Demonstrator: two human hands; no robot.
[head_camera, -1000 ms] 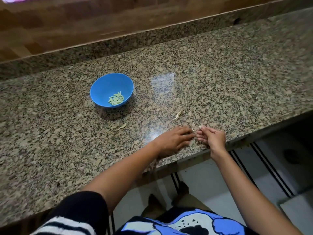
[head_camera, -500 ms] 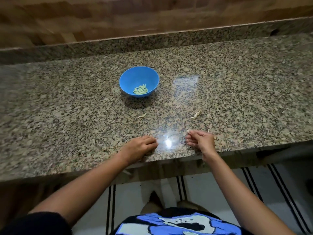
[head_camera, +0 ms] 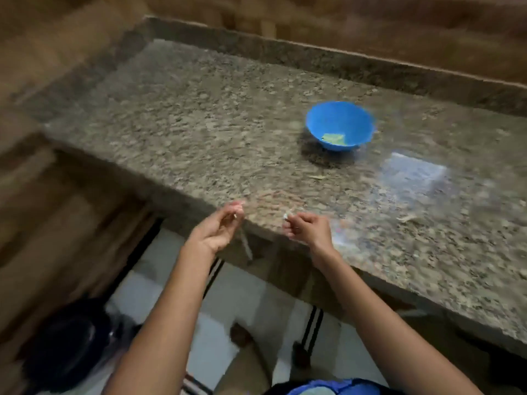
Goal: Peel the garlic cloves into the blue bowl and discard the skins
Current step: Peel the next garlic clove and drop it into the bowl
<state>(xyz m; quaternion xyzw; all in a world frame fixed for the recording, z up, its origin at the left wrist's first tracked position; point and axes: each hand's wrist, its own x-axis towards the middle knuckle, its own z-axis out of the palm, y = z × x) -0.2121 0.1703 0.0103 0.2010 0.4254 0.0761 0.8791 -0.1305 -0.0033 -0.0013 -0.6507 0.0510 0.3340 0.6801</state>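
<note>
Reaching in from the bottom of the view, two bare forearms end at the front left corner of a speckled granite desk (head_camera: 199,124). The left hand (head_camera: 219,228) is just off that corner, above the floor, palm turned up and inward, its fingers curled and pinching a pale scrap (head_camera: 235,215) at their tips. The right hand (head_camera: 309,228) is over the desk's front edge, knuckles up, fingers bunched together and pinching a second scrap (head_camera: 286,215). Blur hides whether these scraps are skin or clove. A pale streak (head_camera: 245,243) hangs under the left hand, too smeared to identify. The blue bowl (head_camera: 339,121) stands well back on the desk, to the right of both hands, with peeled cloves (head_camera: 333,138) in its bottom. One loose skin (head_camera: 316,177) lies between bowl and hands, and another skin (head_camera: 407,218) lies right of the right hand. A dark round bin (head_camera: 65,346) sits on the floor at lower left. Half a second ago both hands rested knuckles-up on the desk; now they are raised. The view has swung left, bringing the bin into sight, while the bowl and loose skins lie as before.
</note>
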